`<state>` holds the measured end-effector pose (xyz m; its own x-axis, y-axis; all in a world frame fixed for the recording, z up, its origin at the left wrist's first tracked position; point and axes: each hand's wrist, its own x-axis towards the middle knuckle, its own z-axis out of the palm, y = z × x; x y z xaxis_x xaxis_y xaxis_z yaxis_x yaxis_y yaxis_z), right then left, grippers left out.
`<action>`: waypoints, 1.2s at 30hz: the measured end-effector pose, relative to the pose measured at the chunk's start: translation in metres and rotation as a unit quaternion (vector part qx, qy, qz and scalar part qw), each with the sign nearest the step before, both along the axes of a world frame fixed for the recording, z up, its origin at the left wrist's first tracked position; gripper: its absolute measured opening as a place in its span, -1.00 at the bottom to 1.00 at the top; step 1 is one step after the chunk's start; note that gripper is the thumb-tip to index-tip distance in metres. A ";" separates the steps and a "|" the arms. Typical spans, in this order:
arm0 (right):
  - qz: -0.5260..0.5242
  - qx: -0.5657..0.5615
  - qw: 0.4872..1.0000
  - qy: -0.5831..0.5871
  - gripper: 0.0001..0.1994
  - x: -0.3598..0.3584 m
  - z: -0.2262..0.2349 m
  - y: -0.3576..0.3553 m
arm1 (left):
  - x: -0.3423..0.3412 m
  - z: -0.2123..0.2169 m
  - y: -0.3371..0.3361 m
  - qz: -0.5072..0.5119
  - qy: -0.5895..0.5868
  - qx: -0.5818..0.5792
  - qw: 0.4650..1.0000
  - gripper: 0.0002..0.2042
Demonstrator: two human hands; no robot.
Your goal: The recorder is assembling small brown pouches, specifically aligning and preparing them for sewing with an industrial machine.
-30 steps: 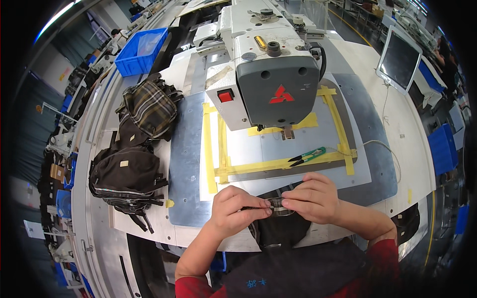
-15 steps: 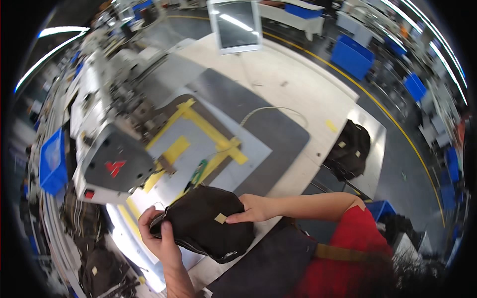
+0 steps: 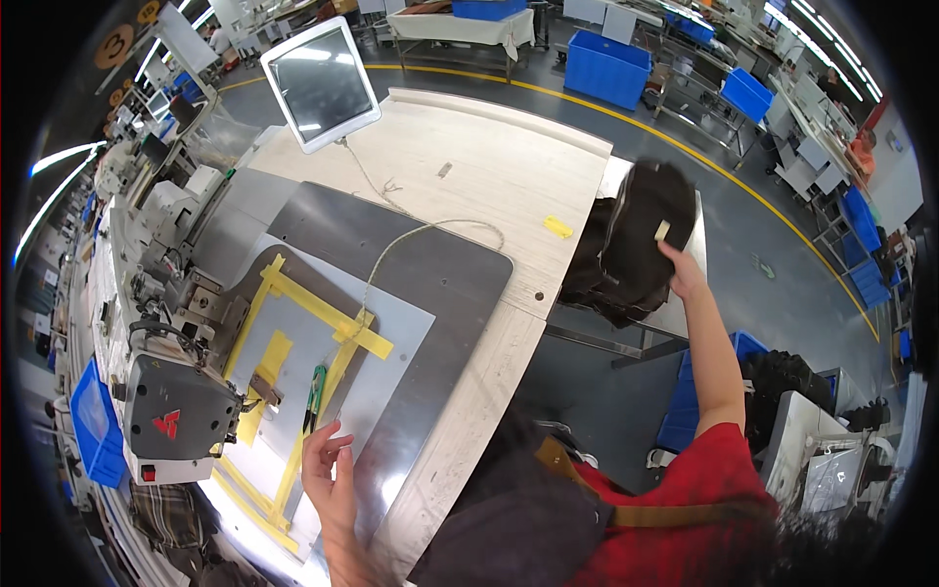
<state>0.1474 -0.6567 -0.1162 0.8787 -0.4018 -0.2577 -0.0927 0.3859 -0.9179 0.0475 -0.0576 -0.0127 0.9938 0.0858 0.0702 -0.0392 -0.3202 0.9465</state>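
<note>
Out to the right, my right hand [image 3: 685,273] pinches a dark brown fabric bag piece [image 3: 641,210] near its small pale tag, thumb on top. The piece is over other dark fabric pieces [image 3: 599,284] on a side table; how far it rests on them I cannot tell. My left hand [image 3: 331,474] is empty, its fingers loosely curled and apart, over the near edge of the pale work plate. Just beyond its fingertips lie green-handled thread snips [image 3: 315,389]. Yellow tape strips [image 3: 328,315] frame the plate.
A sewing machine head [image 3: 181,421] stands left of the plate. A screen [image 3: 321,83] is at the far side of the pale table [image 3: 489,147], with a cord [image 3: 430,227] running from it. Blue bins [image 3: 606,70] stand on the floor beyond a yellow line.
My right hand has carried the bag piece from above the plate to the pile at the right. My left hand has let go of it. The view has turned rightward.
</note>
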 end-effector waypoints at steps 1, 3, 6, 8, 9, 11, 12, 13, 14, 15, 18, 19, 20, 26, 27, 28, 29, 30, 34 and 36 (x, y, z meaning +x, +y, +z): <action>0.006 0.002 1.000 0.000 -0.50 0.000 -0.014 -0.002 | -0.003 0.000 0.004 0.006 0.000 0.002 1.000 -0.69; -0.097 -0.105 0.975 0.172 -0.48 0.000 -0.036 -0.004 | -0.010 -0.001 0.011 0.015 0.007 0.011 1.000 -0.72; -0.246 -0.450 0.826 0.234 -0.46 0.011 -0.054 -0.007 | -0.024 0.001 0.025 0.031 0.006 0.024 0.999 -0.75; -0.274 -0.586 0.749 0.141 -0.49 0.020 -0.044 0.007 | -0.033 0.003 0.030 0.052 0.012 0.014 0.998 -0.76; -0.290 -0.588 0.754 0.031 -0.51 0.028 -0.040 0.014 | -0.034 0.003 0.029 0.052 0.020 0.000 0.998 -0.77; -0.209 -0.585 0.777 -0.104 -0.60 0.044 0.015 0.109 | -0.041 -0.001 0.030 0.071 0.026 0.025 0.997 -0.78; -0.143 -0.585 0.782 -0.160 -0.64 0.047 0.038 0.152 | -0.042 0.000 0.027 0.054 0.023 0.027 0.998 -0.80; -0.076 -0.579 0.782 -0.218 -0.68 0.050 0.055 0.197 | -0.043 -0.001 0.027 0.034 0.024 0.052 0.998 -0.83; 0.025 -0.579 0.763 -0.287 -0.75 0.050 0.074 0.240 | -0.044 -0.001 0.025 0.017 0.011 0.017 1.000 -0.84; 0.152 -0.550 0.749 -0.337 -0.79 0.051 0.084 0.281 | -0.046 0.000 0.026 -0.007 0.000 0.052 0.999 -0.82; 0.357 -0.551 0.613 -0.440 -0.78 0.051 0.102 0.387 | -0.059 0.001 0.028 -0.031 -0.033 0.119 0.992 -0.80; 0.392 -0.550 0.561 -0.479 -0.78 0.052 0.100 0.416 | -0.062 -0.002 0.030 -0.023 -0.051 0.135 0.989 -0.80; 0.410 -0.525 0.548 -0.506 -0.78 0.050 0.100 0.441 | -0.066 0.002 0.033 -0.007 -0.043 0.157 0.987 -0.82; 0.526 -0.511 0.445 -0.514 -0.79 0.058 0.090 0.504 | -0.126 0.023 0.104 0.214 -0.025 0.295 0.931 -0.80; 0.523 -0.520 0.442 -0.510 -0.79 0.058 0.090 0.502 | -0.141 0.023 0.123 0.284 -0.031 0.361 0.888 -0.78; 0.518 -0.528 0.456 -0.495 -0.79 0.060 0.089 0.498 | -0.160 0.021 0.145 0.333 -0.034 0.420 0.843 -0.74; 0.512 -0.536 0.472 -0.477 -0.79 0.064 0.087 0.491 | -0.180 0.022 0.166 0.377 -0.036 0.476 0.794 -0.71; 0.486 -0.547 0.489 -0.475 -0.79 0.070 0.087 0.482 | -0.197 0.034 0.180 0.406 -0.013 0.518 0.753 -0.69; 0.401 -0.590 0.541 -0.444 -0.77 0.108 0.084 0.438 | -0.250 0.061 0.203 0.450 0.093 0.577 0.675 -0.68; 0.333 -0.620 0.582 -0.408 -0.75 0.114 0.084 0.430 | -0.261 0.065 0.208 0.436 0.093 0.584 0.678 -0.79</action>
